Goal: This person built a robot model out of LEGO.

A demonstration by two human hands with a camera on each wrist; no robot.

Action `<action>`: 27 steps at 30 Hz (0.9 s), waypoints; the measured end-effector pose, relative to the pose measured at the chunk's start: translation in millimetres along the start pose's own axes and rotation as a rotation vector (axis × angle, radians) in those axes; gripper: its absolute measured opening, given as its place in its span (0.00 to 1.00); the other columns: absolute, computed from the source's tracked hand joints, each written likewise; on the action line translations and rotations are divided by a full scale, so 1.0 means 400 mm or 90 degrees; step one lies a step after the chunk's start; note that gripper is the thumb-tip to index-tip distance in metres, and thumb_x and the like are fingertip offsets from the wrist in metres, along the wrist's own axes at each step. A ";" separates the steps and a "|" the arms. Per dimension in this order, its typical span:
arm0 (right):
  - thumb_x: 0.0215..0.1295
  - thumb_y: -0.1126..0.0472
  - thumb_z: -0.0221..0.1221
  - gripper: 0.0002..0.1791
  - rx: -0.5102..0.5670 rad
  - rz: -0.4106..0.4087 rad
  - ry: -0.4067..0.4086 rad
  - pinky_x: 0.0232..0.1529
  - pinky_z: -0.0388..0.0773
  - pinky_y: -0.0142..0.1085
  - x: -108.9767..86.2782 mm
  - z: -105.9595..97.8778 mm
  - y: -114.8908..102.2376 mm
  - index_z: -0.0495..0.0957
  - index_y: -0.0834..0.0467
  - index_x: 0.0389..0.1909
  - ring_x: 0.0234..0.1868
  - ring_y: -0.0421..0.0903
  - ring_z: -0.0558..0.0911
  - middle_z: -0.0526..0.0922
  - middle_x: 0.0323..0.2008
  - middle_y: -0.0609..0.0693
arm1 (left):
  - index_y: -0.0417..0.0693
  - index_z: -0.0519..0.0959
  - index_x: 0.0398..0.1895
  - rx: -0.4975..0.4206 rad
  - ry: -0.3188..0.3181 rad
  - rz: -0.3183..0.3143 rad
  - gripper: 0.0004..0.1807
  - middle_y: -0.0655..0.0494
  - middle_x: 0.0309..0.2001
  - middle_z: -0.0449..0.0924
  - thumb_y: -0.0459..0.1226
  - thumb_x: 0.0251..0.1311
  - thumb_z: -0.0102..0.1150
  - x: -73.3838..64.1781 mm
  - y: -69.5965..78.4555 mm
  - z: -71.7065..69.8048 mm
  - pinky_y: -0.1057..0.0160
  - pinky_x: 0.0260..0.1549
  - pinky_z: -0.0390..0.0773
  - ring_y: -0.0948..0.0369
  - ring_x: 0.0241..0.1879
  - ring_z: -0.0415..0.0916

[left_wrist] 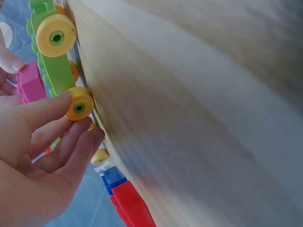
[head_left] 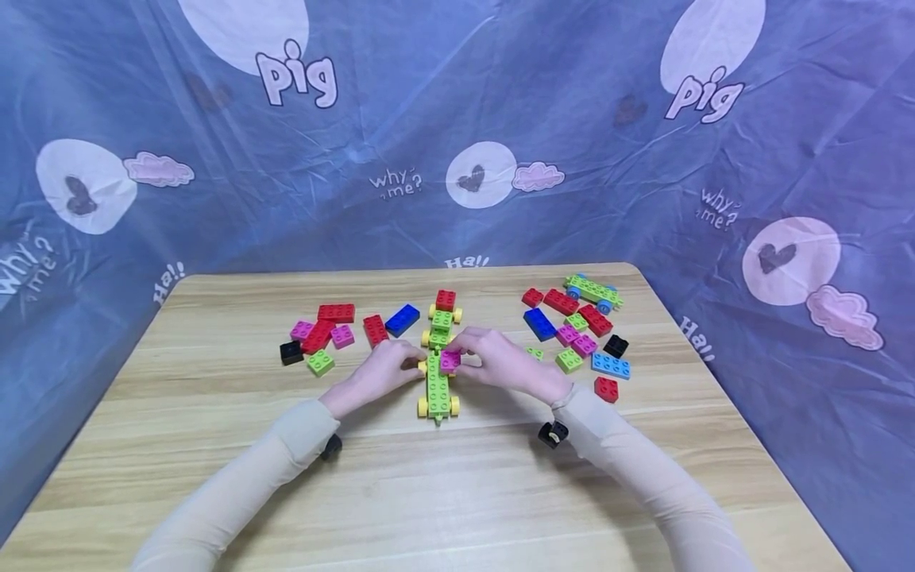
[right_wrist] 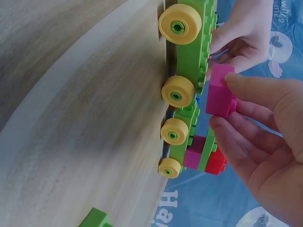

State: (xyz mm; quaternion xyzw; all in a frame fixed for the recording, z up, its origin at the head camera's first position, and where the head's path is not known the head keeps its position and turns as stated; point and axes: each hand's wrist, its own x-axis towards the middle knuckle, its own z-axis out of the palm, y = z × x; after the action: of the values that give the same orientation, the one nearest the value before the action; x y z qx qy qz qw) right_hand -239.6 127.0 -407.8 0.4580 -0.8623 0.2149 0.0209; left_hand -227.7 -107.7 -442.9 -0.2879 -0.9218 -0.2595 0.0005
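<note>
Both forearms reach in from the near side of the table (head_left: 443, 492) and angle toward each other, sleeves down to the wrists. The left hand (head_left: 382, 369) is bent round a yellow wheel (left_wrist: 79, 104) on the near car (head_left: 438, 389), thumb and fingertips gripping it. The right hand (head_left: 496, 357) pinches a pink brick (right_wrist: 220, 92) between thumb and fingers at the far end of that car, by its studs; whether the brick touches them I cannot tell.

The near car is green, with two wheels along each side. Beyond it, in line, stands a far car (head_left: 439, 338), also green with yellow wheels, carrying a stack with a red block (head_left: 445, 299) on top.

Left of the cars lie three red bricks (head_left: 336, 313), two pink ones, one blue, one black and one green. To the right are four red, two pink, three green (one partly hidden by the right hand), one blue, one light blue and one black, plus a blue-wheeled car (head_left: 595, 292) at the back.
</note>
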 end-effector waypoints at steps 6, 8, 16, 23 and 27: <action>0.61 0.62 0.67 0.16 0.010 0.006 -0.006 0.47 0.84 0.32 0.005 0.004 -0.010 0.81 0.61 0.49 0.44 0.45 0.86 0.87 0.45 0.53 | 0.42 0.86 0.43 0.004 0.006 0.004 0.10 0.48 0.41 0.89 0.33 0.58 0.68 0.001 0.000 0.000 0.58 0.45 0.84 0.56 0.40 0.85; 0.61 0.62 0.67 0.15 0.011 0.004 -0.006 0.47 0.84 0.32 0.007 0.007 -0.013 0.81 0.61 0.49 0.44 0.45 0.86 0.87 0.45 0.53 | 0.42 0.86 0.43 0.006 0.007 0.004 0.10 0.48 0.41 0.89 0.34 0.58 0.68 0.001 -0.001 0.000 0.58 0.45 0.84 0.56 0.40 0.85; 0.62 0.61 0.66 0.16 0.039 -0.019 -0.004 0.44 0.86 0.36 0.012 0.021 -0.016 0.81 0.62 0.49 0.42 0.48 0.86 0.86 0.43 0.54 | 0.43 0.86 0.42 0.004 0.001 0.002 0.10 0.48 0.39 0.89 0.34 0.58 0.68 0.001 -0.001 -0.001 0.59 0.43 0.84 0.57 0.38 0.84; 0.62 0.62 0.66 0.16 0.035 -0.021 -0.007 0.44 0.85 0.34 0.012 0.033 -0.011 0.81 0.61 0.50 0.42 0.47 0.86 0.86 0.44 0.54 | 0.43 0.86 0.43 -0.002 -0.002 -0.002 0.10 0.49 0.39 0.89 0.34 0.58 0.67 0.001 -0.003 0.000 0.59 0.44 0.84 0.58 0.38 0.84; 0.62 0.61 0.66 0.16 0.025 -0.026 -0.004 0.45 0.84 0.29 0.014 0.035 -0.011 0.81 0.60 0.50 0.42 0.44 0.85 0.86 0.44 0.53 | 0.42 0.86 0.43 -0.006 0.000 -0.003 0.10 0.48 0.40 0.89 0.34 0.58 0.67 0.001 -0.004 0.001 0.58 0.45 0.84 0.56 0.40 0.85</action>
State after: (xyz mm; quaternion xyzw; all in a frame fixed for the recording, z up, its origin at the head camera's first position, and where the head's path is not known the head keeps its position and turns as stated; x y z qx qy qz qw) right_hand -237.2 115.0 -417.8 0.4767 -0.8484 0.2296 0.0137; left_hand -228.8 -108.4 -444.1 -0.2860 -0.9213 -0.2636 -0.0012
